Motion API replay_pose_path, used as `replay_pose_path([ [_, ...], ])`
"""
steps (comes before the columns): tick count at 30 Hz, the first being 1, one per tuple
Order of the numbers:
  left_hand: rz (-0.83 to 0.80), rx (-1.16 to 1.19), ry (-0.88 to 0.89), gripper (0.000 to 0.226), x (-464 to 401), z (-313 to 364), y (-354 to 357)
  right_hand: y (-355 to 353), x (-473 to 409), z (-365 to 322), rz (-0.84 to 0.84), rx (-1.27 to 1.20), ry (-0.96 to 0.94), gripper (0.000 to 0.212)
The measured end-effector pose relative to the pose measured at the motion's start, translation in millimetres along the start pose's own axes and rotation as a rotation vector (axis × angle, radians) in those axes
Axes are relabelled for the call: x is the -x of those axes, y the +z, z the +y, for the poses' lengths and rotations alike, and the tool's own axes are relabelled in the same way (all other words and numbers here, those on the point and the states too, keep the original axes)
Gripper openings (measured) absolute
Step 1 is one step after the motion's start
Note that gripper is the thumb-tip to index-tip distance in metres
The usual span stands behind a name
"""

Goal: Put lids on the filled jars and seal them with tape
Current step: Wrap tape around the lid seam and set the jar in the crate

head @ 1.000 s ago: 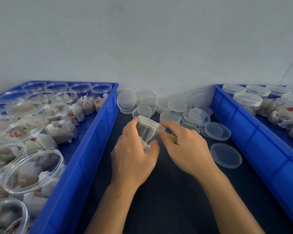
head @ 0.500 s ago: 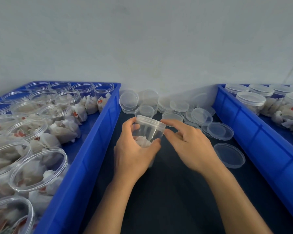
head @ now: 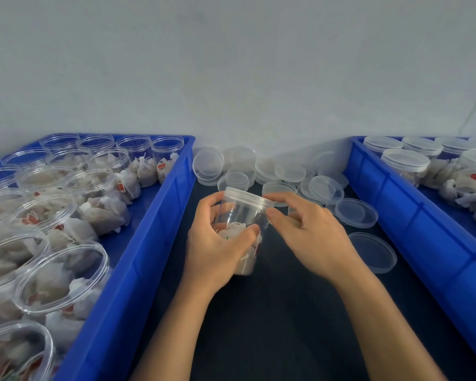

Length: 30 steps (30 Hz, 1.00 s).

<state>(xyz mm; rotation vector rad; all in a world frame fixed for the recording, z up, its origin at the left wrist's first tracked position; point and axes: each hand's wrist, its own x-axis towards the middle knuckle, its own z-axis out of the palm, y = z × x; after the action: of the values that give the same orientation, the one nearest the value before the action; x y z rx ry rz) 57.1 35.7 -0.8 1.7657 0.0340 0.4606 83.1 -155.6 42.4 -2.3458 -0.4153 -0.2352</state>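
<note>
one clear jar (head: 241, 224) was gripped by the curled left hand (head: 213, 250). its lid (head: 248, 198) was pinched by the right hand (head: 311, 235) fingers.

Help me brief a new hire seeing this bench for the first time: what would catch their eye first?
Probably the two hands at centre: the left hand grips a clear jar of white sachets while the right hand pinches its lid. Next, the left blue bin, crowded with open filled jars, and the loose lids piled along the wall.
</note>
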Motion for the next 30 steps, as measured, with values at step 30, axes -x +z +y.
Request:
replay_pose_path([
  [30,-0.002,0.033,-0.11,0.055,-4.8,10.1,-7.6,1.6,3.0,-5.8,-0.014,-0.002,-0.028,0.031],
])
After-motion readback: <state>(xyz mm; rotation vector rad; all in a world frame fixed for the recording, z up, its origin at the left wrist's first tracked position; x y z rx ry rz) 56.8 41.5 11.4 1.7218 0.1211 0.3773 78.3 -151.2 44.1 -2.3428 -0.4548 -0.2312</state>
